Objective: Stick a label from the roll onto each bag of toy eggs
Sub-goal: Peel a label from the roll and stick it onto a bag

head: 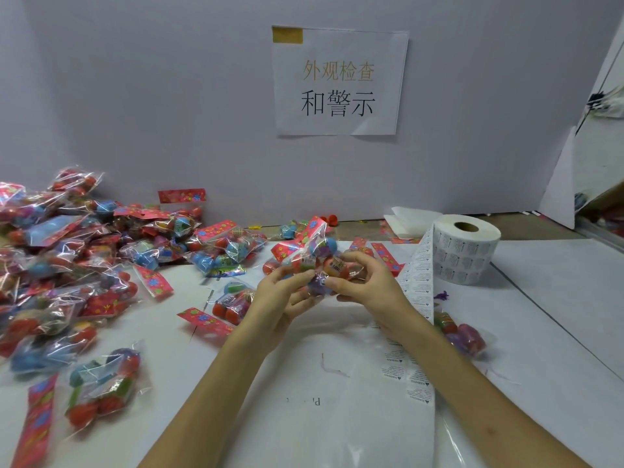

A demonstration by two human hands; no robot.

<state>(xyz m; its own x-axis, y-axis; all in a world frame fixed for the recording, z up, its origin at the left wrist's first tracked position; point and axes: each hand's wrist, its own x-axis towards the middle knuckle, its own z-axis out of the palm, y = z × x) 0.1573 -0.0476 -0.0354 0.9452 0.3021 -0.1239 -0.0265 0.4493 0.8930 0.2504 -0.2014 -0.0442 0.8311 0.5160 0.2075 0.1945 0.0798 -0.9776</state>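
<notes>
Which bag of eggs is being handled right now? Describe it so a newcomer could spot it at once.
Find the paper sign on the back wall; straight below it, over the white table, the left hand and right hand meet. The bag pinched between them is the one. Unlike the piled bags at left, it alone is held, its red flowered header tilted up.

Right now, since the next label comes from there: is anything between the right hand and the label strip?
Nothing visible does. The label strip runs down from the roll just beside the right hand, which grips the bag of toy eggs with the left hand.
</notes>
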